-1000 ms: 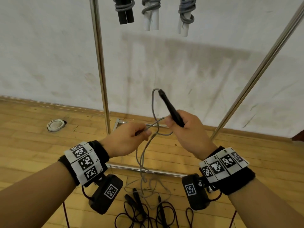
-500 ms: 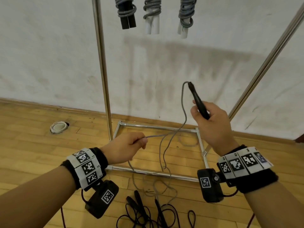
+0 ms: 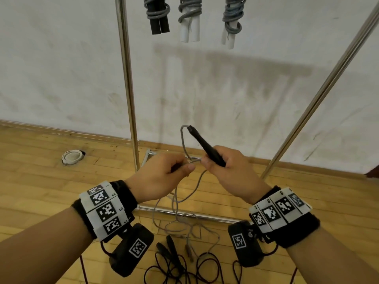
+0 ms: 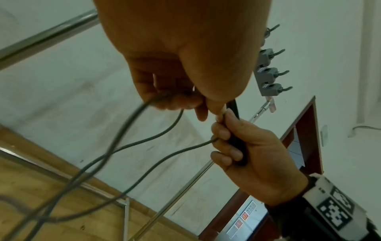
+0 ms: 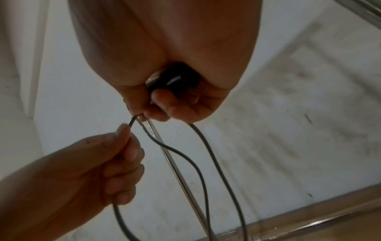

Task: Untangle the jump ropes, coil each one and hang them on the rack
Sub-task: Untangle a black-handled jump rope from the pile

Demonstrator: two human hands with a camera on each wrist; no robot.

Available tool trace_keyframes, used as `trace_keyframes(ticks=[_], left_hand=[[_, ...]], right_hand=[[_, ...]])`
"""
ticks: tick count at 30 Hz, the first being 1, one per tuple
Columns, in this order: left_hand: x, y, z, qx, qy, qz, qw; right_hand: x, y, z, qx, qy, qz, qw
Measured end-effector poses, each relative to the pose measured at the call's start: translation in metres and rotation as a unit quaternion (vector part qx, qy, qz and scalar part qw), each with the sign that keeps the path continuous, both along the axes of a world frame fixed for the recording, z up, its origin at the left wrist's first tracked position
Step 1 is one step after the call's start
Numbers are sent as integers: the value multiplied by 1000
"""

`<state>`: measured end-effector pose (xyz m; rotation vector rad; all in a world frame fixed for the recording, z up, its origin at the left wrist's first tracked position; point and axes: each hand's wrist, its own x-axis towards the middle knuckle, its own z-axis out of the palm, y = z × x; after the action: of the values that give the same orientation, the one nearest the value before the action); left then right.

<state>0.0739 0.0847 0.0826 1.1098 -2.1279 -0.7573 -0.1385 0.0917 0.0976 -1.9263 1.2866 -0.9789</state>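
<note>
My right hand grips a black jump-rope handle that points up and left; the same handle shows in the left wrist view, and its butt end in the right wrist view. A grey cord loops from the handle's tip down to my left hand, which pinches it close to the right hand's fingers. More grey cord trails to the floor. Three coiled ropes hang on the rack: black handles, white handles, white handles with grey cord.
The rack's left upright pole and slanted right pole stand ahead, its base frame on the wooden floor. A tangle of dark red rope with black handles lies at my feet. A white coil lies left.
My right hand came back down and left with the handle, from held high and apart half a second ago to right beside my left hand. A loop of grey cord now hangs between them.
</note>
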Motion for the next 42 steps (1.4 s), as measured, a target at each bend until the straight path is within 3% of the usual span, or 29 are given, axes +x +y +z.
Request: trace_keyframes(ticks=[4, 10, 14, 17, 24, 29, 33, 38, 42], left_hand=[[6, -1, -17, 100, -74, -48, 991], [3, 0, -35, 174, -128, -90, 972], [8, -8, -33, 139, -134, -33, 981], [8, -11, -28, 110, -130, 11, 985], [3, -5, -5, 42, -161, -26, 986], [-2, -2, 10, -4, -70, -2, 998], [3, -5, 6, 8, -75, 0, 997], [17, -12, -17, 124, -152, -50, 979], [16, -14, -29, 148, -131, -54, 979]], right_hand=[[-5, -2, 10, -51, -8, -52, 997], [-17, -6, 28, -106, -100, -136, 980], [-34, -12, 24, -126, -95, -184, 970], [-40, -15, 17, -135, -36, -205, 969], [-22, -6, -1, -22, 5, -76, 997], [-3, -1, -10, -9, 39, 20, 999], [2, -3, -8, -3, 41, -1, 999], [-3, -4, 10, -23, -68, -63, 995], [-6, -3, 18, -75, -103, -106, 986]])
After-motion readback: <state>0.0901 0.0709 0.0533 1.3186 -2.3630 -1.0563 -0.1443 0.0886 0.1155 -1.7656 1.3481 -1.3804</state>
